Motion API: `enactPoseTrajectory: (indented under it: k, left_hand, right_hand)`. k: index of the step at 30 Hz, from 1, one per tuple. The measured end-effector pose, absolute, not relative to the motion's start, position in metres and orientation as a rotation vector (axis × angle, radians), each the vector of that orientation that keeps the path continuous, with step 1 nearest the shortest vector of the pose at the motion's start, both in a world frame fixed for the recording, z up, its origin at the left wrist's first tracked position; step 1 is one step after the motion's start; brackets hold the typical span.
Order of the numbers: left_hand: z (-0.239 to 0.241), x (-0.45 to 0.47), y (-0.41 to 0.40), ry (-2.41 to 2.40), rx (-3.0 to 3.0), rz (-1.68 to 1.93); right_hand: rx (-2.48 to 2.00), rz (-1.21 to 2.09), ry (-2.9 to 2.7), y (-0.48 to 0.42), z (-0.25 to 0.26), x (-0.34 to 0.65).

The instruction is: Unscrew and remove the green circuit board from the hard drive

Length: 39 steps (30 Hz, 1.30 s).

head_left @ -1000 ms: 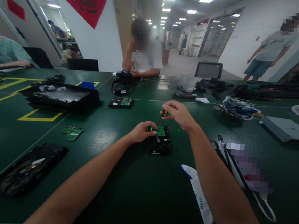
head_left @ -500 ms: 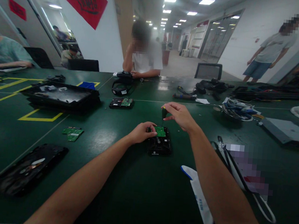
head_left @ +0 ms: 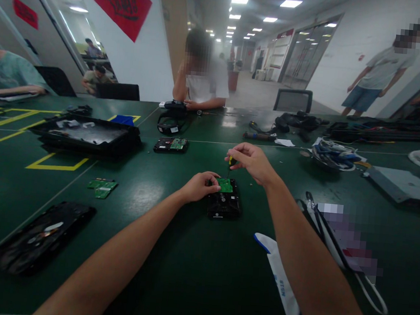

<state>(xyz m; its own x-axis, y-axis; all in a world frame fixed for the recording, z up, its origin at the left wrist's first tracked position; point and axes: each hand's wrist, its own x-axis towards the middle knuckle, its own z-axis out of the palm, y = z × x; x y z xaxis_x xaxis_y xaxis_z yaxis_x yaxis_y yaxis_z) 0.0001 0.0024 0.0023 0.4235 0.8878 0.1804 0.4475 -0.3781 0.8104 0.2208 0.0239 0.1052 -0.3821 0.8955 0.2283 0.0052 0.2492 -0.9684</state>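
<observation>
A black hard drive (head_left: 224, 205) lies flat on the green table in front of me, its green circuit board (head_left: 225, 185) facing up at the far end. My left hand (head_left: 203, 186) grips the drive's left side, with fingertips at the edge of the board. Above the board, my right hand (head_left: 248, 162) pinches a small screwdriver (head_left: 230, 162) with a dark and yellow handle. The screwdriver stands nearly upright, its thin shaft pointing down at the board. Whether the tip sits in a screw is too small to tell.
Another hard drive (head_left: 171, 145) lies farther back. Left are a loose circuit board (head_left: 102, 188), a black casing (head_left: 39, 238) and a black tray (head_left: 87, 134). A white strip (head_left: 280, 276), a lanyard (head_left: 335, 237) and a grey box (head_left: 406, 185) lie right. A person (head_left: 205, 83) sits opposite.
The fingers of my right hand have shifted on the screwdriver's handle, and more of its yellow part shows. My left hand and the hard drive have stayed in place.
</observation>
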Motion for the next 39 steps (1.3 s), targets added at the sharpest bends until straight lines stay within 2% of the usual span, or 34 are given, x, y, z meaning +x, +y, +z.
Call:
enactPoseTrajectory:
  k: [20,39]
  left_hand:
    - [0.0031,0.0003,0.0022,1.130,1.992,0.814]
    - [0.0036,0.0002,0.0018,1.126,1.997,0.809]
  right_hand:
    - [-0.804,1.381,-1.587,0.0232,0.1071,0.2195]
    - [-0.840,1.336,-1.622,0.0260,0.1055,0.2205]
